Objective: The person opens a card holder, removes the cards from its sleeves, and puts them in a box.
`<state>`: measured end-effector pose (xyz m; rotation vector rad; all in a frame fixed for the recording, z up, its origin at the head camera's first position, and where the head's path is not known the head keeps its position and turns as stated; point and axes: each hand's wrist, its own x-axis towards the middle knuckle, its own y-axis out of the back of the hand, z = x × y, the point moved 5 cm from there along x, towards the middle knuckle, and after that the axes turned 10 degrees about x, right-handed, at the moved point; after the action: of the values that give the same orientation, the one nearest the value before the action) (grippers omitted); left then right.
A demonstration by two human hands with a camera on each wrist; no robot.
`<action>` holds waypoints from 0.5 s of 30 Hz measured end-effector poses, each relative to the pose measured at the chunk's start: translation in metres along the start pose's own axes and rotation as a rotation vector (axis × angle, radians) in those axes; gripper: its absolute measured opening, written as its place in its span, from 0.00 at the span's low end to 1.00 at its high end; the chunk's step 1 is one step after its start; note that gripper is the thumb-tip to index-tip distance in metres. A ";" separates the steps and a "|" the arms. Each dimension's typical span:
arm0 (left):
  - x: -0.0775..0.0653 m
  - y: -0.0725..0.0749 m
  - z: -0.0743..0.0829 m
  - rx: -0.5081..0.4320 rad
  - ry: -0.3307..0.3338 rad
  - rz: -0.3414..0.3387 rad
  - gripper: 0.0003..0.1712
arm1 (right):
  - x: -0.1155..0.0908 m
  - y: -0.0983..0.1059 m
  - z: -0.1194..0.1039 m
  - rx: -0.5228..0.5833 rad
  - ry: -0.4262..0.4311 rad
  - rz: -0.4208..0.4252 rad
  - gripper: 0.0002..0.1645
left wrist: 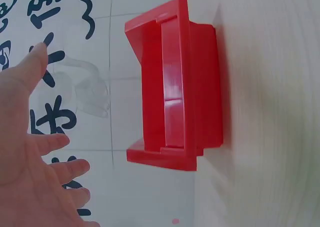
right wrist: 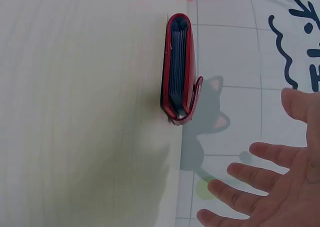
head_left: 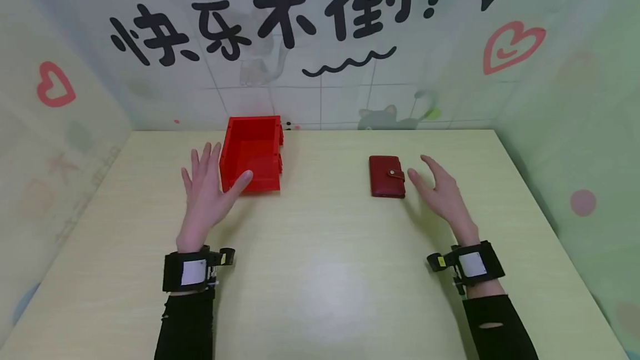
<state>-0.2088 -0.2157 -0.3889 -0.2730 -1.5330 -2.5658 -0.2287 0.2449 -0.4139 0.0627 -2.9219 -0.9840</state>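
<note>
So you've got a pale table (head_left: 320, 249), and only the head view fits both things on it in one shot. Your red bin (head_left: 248, 151) sits back left; from the head you see down to its floor, while your left wrist cam gets the near side and its lip, which the head view barely shows. Your left hand (head_left: 205, 199) is empty, fingers straight and thumb out. From above that thumb overlaps the bin's near corner, but the wrist view shows a gap. Your right hand (head_left: 445, 196) is empty too, fingers spread. The dark red wallet (head_left: 384, 176) lies flat just to the left of its thumb tip, not touching. Your right wrist cam catches it end-on, showing the bluish layers (right wrist: 177, 67) inside that the head view can't. Smallest bit: the strap (head_left: 396, 173), snapped on the wallet's right side.
</note>
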 end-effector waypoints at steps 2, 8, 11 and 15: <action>0.002 -0.001 0.007 -0.063 -0.032 0.051 0.51 | 0.004 -0.003 0.000 0.023 -0.006 -0.007 0.41; 0.000 -0.008 0.026 -0.205 -0.088 0.131 0.44 | 0.015 -0.014 -0.005 -0.003 -0.042 -0.056 0.40; -0.001 -0.014 0.038 -0.271 -0.099 0.123 0.42 | 0.023 -0.020 -0.006 -0.039 -0.076 -0.066 0.42; -0.003 -0.026 0.054 -0.307 -0.144 0.087 0.40 | 0.032 -0.031 -0.007 -0.091 -0.126 -0.104 0.41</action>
<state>-0.2065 -0.1555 -0.3868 -0.5561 -1.1301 -2.7558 -0.2597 0.2142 -0.4259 0.1562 -3.0088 -1.1759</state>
